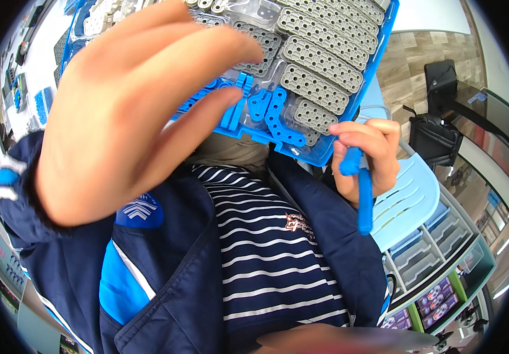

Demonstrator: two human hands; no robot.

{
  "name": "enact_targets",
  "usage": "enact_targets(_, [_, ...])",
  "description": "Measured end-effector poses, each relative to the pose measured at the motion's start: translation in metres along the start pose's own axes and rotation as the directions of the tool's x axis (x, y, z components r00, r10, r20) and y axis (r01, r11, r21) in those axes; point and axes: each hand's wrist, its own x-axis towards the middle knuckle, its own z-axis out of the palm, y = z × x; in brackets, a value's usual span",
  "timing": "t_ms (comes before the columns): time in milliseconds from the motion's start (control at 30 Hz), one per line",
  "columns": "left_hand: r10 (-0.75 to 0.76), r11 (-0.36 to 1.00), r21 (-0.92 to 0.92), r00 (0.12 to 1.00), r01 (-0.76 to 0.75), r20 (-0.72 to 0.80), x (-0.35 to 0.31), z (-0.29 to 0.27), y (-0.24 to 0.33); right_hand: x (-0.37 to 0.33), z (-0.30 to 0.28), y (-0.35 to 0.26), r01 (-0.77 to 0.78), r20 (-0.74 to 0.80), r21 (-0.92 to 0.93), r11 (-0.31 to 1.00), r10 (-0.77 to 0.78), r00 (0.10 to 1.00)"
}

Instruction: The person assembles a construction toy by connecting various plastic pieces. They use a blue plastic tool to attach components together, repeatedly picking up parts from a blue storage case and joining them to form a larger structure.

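My left hand (130, 100) is raised over the near left of a blue tray (358, 100) of plastic construction-set parts. Thumb and forefinger are spread, with a gap between them and nothing seen in it. Just beyond the thumb tip lie narrow blue strips (240, 109), and beside them is a bent blue beam with holes (276, 121). At the tray's near right corner, my right hand (375, 150) is closed around a blue plastic beam (365, 203), which points downward. A shorter blue part juts out by the fingertips; whether it belongs to the same beam I cannot tell.
Grey perforated plates (319, 59) fill the tray's right side in rows. A light blue chair (411, 197) stands to the right, by a shelf unit with grey trays (419, 265). A black backpack (434, 138) rests farther right. More parts lie on a white table at left.
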Motion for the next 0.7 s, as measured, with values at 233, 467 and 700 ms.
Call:
enact_targets(233, [-0.107, 0.988, 0.105, 0.991, 0.115, -0.085, -0.073, -0.029, 0.009, -0.001, 0.007, -0.003, 0.029, 0.039, -0.036, 0.999, -0.028, 0.999])
enact_targets(467, [-0.326, 0.856, 0.198, 0.795, 0.478, -0.511, -0.155, -0.034, 0.001, -0.004, 0.000, -0.016, 0.047, 0.046, -0.147, 0.988, -0.041, 0.998])
enact_targets(700, [-0.531, 0.682, -0.125, 0.370, 0.721, -0.763, -0.227, -0.023, -0.055, 0.015, 0.032, -0.054, 0.161, -0.308, 0.299, 0.941, -0.065, 0.949])
